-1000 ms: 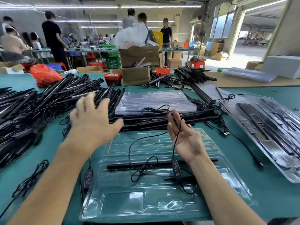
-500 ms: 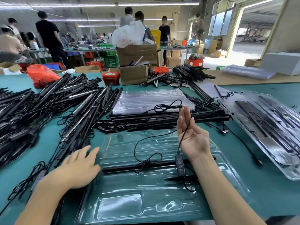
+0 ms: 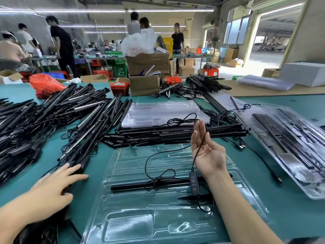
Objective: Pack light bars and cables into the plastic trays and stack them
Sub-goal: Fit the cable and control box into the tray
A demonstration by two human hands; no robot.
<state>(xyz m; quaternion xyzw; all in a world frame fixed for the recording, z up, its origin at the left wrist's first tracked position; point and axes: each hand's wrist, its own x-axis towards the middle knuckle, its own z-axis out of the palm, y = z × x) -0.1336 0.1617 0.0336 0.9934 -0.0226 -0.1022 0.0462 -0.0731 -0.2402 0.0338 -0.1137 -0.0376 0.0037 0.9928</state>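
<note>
The right hand (image 3: 208, 152), palm up with fingers nearly straight, has a black cable (image 3: 199, 148) draped across it above the clear plastic tray (image 3: 175, 224). The left hand (image 3: 56, 187) lies spread on a light bar (image 3: 77, 155) on the worktop (image 3: 284, 212).

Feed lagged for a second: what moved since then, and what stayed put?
The left hand dropped from mid-air to the light bars beside the tray, fingers flat. The right hand stayed raised, cable draped across its palm; one bar stayed in the tray.

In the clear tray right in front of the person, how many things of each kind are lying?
Light bars: 1
Stands: 1
Inline controllers: 1
Total: 3, all in the tray
</note>
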